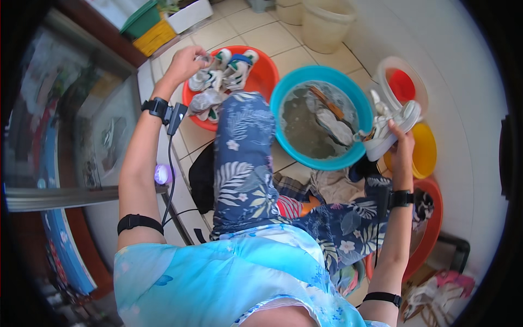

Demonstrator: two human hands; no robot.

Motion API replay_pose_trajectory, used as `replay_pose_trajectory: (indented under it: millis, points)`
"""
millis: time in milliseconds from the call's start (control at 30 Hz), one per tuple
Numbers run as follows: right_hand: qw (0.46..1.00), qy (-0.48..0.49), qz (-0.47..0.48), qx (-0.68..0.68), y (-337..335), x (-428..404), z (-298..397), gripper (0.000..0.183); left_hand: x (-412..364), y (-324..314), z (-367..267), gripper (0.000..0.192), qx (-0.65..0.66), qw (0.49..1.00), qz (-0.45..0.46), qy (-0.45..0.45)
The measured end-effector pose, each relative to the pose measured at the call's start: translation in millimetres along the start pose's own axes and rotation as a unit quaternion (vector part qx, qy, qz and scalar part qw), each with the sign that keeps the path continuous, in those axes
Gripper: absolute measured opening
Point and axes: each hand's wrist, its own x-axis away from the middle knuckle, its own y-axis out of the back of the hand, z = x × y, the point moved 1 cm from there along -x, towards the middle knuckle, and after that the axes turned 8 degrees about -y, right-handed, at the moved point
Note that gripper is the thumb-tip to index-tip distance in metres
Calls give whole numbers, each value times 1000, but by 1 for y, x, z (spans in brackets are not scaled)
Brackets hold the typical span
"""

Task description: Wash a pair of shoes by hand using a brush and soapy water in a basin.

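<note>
My right hand (402, 143) grips a white sneaker (384, 128) beside the right rim of a turquoise basin (282, 137). Soapy, cloudy water fills the basin; another pale shoe (335, 127) and a wooden-backed brush (327, 102) lie in it. At the upper left, my left hand (188, 61) is over the edge of a red basin (267, 69), its fingertips around something small and greyish that I cannot make out. White sneakers with green trim (237, 71) sit in that basin, along with a crumpled clear plastic bag (206, 100).
A yellow basin (425, 151), a translucent tub (421, 73) and an orange-red basin (435, 229) line the wall at right. Clothes (335, 186) lie on the tiles near my legs. Cream buckets (327, 28) stand at the top; a glass sliding door (110, 135) borders the left.
</note>
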Motion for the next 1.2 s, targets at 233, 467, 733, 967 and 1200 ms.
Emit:
replay_pose_trajectory:
  millis: [233, 467, 733, 967, 1200]
  points:
    - [988, -106, 27, 108, -94, 7, -73, 68, 137, -69, 108, 47, -3, 982, -14, 189]
    - [980, -147, 0, 130, -112, 1, -112, 71, 116, -146, 124, 103, -54, 962, 16, 268]
    - [973, -192, -17, 124, -111, 8, -129, 73, 88, -180, 140, 86, -112, 946, 74, 295]
    - [969, -200, 3, 143, -111, 8, -127, 72, 106, -151, 165, 45, 86, 932, -25, 350]
    - [975, -158, 12, 155, -107, 8, -141, 65, 147, -132, 161, 31, 565, 718, -177, 367]
